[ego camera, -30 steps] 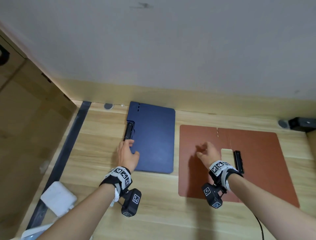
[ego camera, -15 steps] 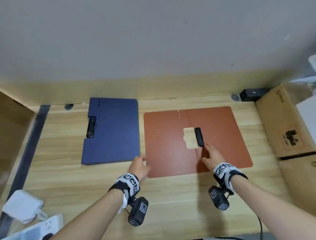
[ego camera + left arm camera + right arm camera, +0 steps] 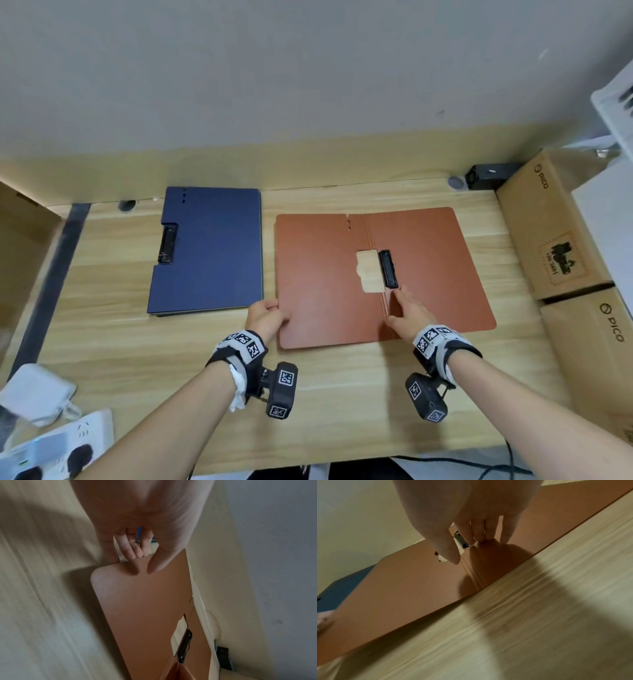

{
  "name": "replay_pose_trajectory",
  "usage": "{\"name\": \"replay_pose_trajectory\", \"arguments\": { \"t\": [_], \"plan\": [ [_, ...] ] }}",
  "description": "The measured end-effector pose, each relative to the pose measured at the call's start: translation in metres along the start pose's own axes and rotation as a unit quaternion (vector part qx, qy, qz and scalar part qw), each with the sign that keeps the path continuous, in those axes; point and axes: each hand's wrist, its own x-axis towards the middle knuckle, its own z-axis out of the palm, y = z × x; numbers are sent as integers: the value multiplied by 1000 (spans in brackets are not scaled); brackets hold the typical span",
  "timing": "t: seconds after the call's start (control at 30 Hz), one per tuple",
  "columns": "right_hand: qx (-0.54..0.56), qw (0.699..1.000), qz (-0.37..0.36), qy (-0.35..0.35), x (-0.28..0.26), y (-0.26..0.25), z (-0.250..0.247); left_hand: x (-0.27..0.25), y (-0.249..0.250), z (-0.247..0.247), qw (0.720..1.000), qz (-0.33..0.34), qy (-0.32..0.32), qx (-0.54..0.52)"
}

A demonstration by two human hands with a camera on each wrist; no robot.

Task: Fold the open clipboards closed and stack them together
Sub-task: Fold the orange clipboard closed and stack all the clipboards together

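Two clipboards lie side by side on the wooden desk (image 3: 342, 394): at the left a blue clipboard (image 3: 212, 250), folded shut with one black clip on its left edge, and just to its right a brown clipboard (image 3: 325, 308), spread open flat with one clip (image 3: 388, 269) by its spine. One left hand (image 3: 265, 317) pinches the brown cover's near-left edge, thumb on top. One right hand (image 3: 407, 313) rests straight fingers on the spine, just below the clip. Two cardboard boxes (image 3: 548, 226) stand at the far right.

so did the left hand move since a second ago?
Yes. The left hand left the blue clipboard and went right; it now pinches the near left edge of the open brown clipboard.
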Motion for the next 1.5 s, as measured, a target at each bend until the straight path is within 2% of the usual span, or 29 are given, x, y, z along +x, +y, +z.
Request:
{"name": "replay_pose_trajectory", "arguments": {
  "t": [0.23,0.57,0.7,0.87,1.0,1.13,1.23,1.33,1.4,1.5],
  "plan": [
    [2,997,-39,-63,-6,-31,6,-14,21,-33,995,92,20,-16],
    [54,978,-117,-163,16,-105,34,-45,52,-118,978,173,116,27],
    [117,972,-136,-150,14,-119,14,-63,74,-121,975,201,74,55],
    [133,973,-179,-63,16,-102,-33,-80,101,-86,966,242,-48,80],
    [218,964,-147,-24,15,-85,-64,-86,116,-44,946,266,-137,128],
    [302,948,-103,-5,8,-63,-81,-80,123,-4,932,278,-172,158],
    [309,948,-72,14,7,-39,-82,-69,118,18,927,277,-155,200],
    [249,968,-30,32,13,-10,-71,-50,100,28,926,263,-118,244],
    [200,979,-1,28,15,6,-61,-37,81,29,933,231,-82,262],
    [183,982,37,11,19,20,-45,-23,53,27,944,182,-39,272]
  ]
}}
